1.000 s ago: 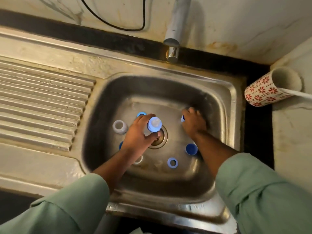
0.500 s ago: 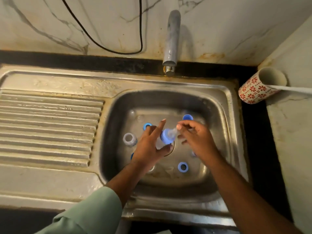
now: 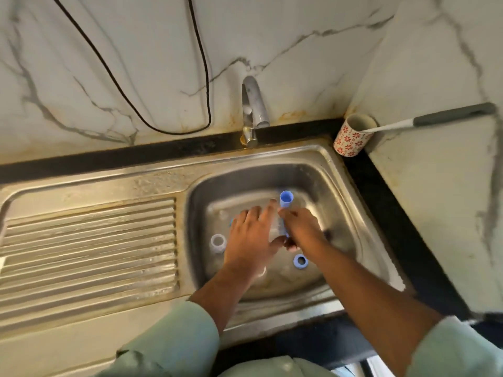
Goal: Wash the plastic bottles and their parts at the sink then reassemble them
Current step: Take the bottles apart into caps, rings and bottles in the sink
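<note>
Clear bottle (image 3: 278,227), blue cap (image 3: 286,198), blurred

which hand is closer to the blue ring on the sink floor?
Right. The right hand sits just above the blue ring, its wrist passing right beside it. The left hand is further off, to the ring's left, across the basin floor.

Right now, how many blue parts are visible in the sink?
3. A blue cap at the top of the bottle held between both hands; a blue ring on the basin floor near the right wrist; a blue sliver by the left hand's fingers. Hands may hide more.
</note>
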{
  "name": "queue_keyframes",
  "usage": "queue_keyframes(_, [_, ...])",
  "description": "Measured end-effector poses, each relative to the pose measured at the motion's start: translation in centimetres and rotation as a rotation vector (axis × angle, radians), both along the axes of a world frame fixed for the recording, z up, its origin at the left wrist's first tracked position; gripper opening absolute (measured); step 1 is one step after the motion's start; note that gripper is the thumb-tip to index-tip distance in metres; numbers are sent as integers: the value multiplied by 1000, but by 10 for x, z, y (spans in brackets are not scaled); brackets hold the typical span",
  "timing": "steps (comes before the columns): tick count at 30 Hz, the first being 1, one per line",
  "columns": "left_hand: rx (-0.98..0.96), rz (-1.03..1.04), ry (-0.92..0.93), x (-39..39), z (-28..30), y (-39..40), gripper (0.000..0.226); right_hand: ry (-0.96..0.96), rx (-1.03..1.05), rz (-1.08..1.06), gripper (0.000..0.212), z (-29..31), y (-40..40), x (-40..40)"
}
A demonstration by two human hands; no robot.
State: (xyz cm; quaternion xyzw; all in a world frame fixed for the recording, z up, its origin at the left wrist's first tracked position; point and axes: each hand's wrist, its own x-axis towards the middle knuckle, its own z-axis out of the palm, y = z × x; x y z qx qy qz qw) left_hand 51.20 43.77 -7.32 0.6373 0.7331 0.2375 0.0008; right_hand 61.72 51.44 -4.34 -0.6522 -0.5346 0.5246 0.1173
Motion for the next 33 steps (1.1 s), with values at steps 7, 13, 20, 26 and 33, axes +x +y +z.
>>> queue_keyframes(7, [-68, -3, -55, -32, 5, -41, 73, -19, 109, -20, 31, 16, -34, -19])
queue_keyframes(13, [-412, 318, -950, -27, 64, -20, 59, 41, 445, 62, 40, 37, -23, -16])
queue_keyframes(20, [-866, 108, -1979, -41, 53, -37, 87, 350, 217, 940, 14, 90, 26, 5])
queue_keyframes(26, [-848, -86, -1845, -17, 50, -17, 99, 334, -90, 866, 46, 87, 60, 42])
queue_keyframes(33, [-1010, 45, -1788, -28, 24, 15, 66, 273, 213, 872, 46, 102, 109, 62])
